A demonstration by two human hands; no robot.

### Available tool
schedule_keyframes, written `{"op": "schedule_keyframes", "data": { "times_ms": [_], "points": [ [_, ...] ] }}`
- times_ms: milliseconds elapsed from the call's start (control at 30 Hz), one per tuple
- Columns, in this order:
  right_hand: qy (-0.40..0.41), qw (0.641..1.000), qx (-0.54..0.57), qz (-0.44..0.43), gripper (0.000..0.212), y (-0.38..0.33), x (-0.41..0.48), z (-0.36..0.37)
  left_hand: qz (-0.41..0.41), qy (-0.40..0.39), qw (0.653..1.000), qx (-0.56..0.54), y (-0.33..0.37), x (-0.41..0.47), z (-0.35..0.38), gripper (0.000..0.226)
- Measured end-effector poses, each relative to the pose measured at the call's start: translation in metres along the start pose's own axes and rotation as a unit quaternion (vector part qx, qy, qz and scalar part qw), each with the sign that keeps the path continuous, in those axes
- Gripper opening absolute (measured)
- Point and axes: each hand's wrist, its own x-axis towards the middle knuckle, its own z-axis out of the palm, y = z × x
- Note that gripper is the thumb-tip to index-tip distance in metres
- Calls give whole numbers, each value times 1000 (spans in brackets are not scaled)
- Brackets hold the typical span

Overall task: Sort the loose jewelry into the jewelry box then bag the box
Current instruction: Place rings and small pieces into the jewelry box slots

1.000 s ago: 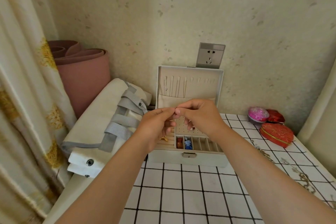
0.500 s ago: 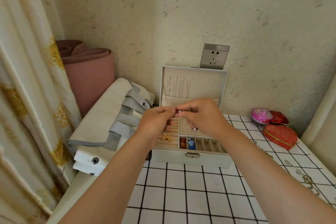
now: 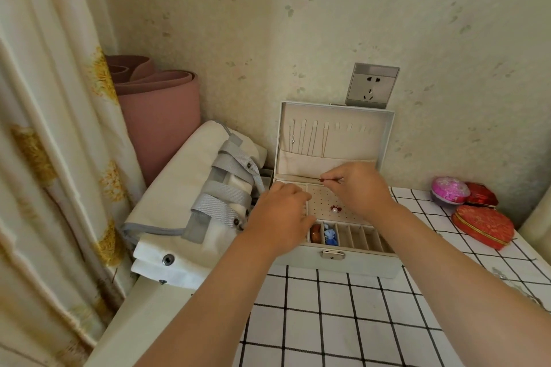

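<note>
The white jewelry box (image 3: 337, 262) stands open on the checked table, its lid upright against the wall with thin necklaces (image 3: 307, 140) hanging inside. My right hand (image 3: 362, 189) pinches a small stud earring (image 3: 322, 179) with a dark red head above the perforated earring panel. A pearl-and-red earring (image 3: 335, 209) sits in that panel. An amber ring (image 3: 315, 234) and a blue piece (image 3: 330, 237) fill two front slots. My left hand (image 3: 280, 213) is curled over the box's left compartments, fingertips hidden. A white canvas bag (image 3: 179, 188) with grey straps lies left of the box.
A red heart-shaped box (image 3: 483, 226), a pink round box (image 3: 450, 191) and a smaller red box (image 3: 482, 195) sit at the right. Loose chains (image 3: 504, 275) lie near the table's right edge. A rolled pink mat (image 3: 161, 119) and a curtain (image 3: 44, 128) stand left.
My hands have separated: the left dropped onto the box's left side, and the right carries the stud earring alone. The view shifted, so the box appears further right.
</note>
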Motion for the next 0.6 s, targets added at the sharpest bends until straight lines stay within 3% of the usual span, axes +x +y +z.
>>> {"op": "schedule_keyframes", "data": {
  "times_ms": [200,600],
  "points": [
    [-28,998,-47,-13,18,1,10,19,-10,-54,998,27,-1,0,8,52],
    [-120,983,-126,-65,22,-7,17,12,-10,-53,998,23,-1,0,8,52]
  ]
}}
